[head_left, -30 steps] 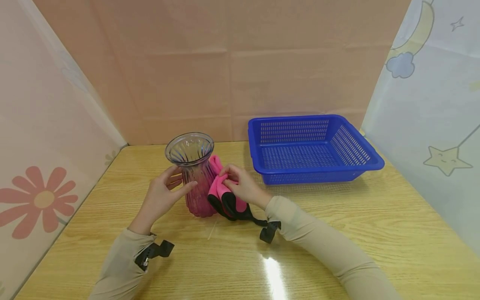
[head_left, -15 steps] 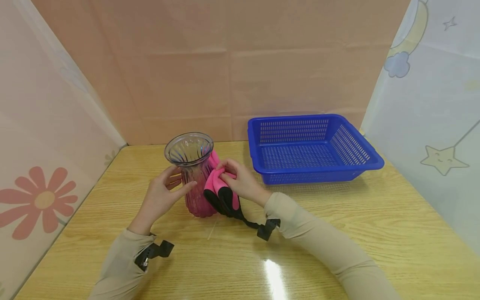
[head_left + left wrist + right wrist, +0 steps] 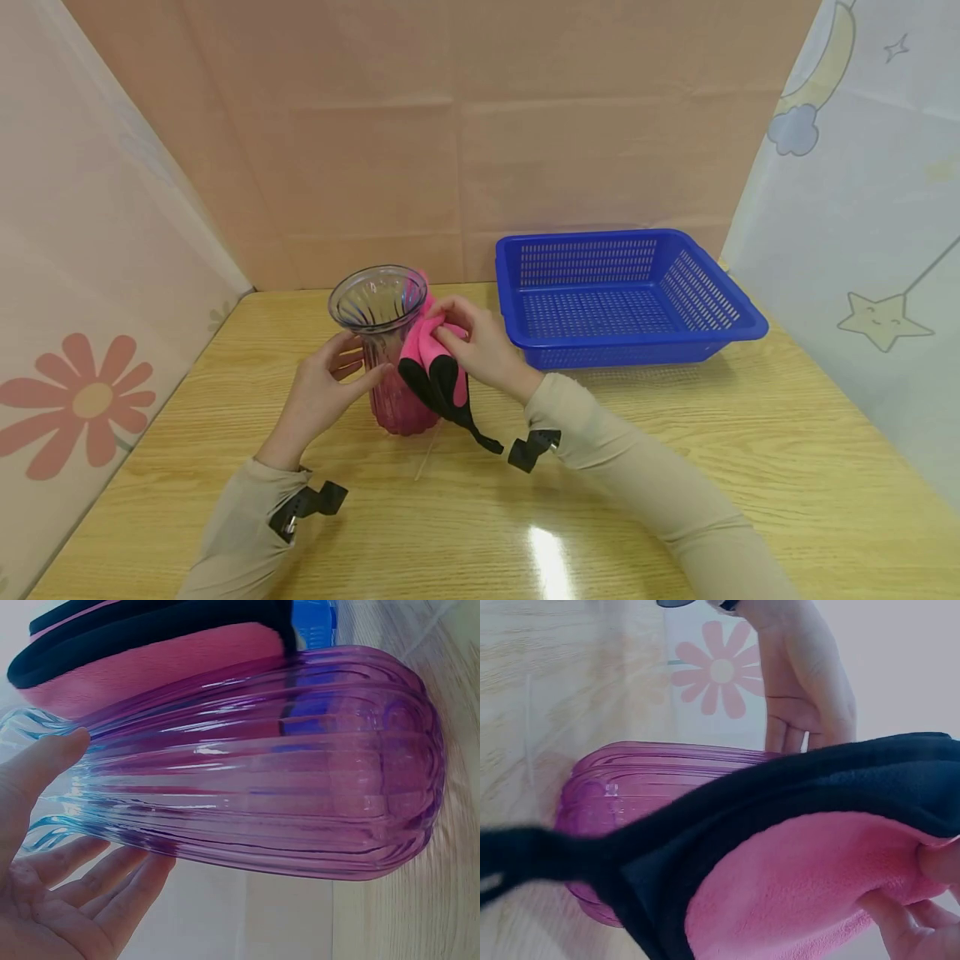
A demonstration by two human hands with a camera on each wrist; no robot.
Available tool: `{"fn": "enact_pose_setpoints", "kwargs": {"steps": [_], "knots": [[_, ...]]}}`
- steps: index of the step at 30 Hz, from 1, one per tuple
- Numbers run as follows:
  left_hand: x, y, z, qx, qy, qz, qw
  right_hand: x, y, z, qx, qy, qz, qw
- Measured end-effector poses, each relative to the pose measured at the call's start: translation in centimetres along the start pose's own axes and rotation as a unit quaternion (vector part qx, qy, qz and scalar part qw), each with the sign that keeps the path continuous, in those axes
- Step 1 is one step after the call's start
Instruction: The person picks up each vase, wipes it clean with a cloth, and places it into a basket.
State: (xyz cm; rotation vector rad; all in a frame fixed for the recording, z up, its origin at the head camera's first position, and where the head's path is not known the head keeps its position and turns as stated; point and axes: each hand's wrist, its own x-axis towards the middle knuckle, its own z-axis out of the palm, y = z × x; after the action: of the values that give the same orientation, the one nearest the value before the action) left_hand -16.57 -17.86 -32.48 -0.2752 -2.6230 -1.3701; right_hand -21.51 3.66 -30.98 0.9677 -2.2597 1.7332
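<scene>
Head view: a person's left hand [image 3: 322,390] curves round the upper part of a glass vase [image 3: 386,348] standing upright on a wooden desk [image 3: 420,533], while the right hand [image 3: 483,346] pinches a pink-and-black cloth [image 3: 433,357] at the vase's right side. The cloth hangs from the fingertips, its narrow black end angling down toward the right wrist. A blue basket [image 3: 630,342] sits mouth up beyond the right hand, the nearer of the two, its slotted floor in sight.

Left wrist view: thumb and fingers flank the vase near its neck. Cloth and basket show through the tinted glass; contact between cloth and vase cannot be told.

Right wrist view: fingertips pinch the pink fabric, its black edging partly hiding the vase.
</scene>
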Motion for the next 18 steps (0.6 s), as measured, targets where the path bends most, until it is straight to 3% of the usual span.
{"fn": "enact_pose_setpoints", "kwargs": {"steps": [18], "knots": [[0.1,-0.1,0.1,-0.006,0.004,0.009,0.9999,0.8,-1.1,-1.4,0.071,0.062,-0.021,0.995]]}}
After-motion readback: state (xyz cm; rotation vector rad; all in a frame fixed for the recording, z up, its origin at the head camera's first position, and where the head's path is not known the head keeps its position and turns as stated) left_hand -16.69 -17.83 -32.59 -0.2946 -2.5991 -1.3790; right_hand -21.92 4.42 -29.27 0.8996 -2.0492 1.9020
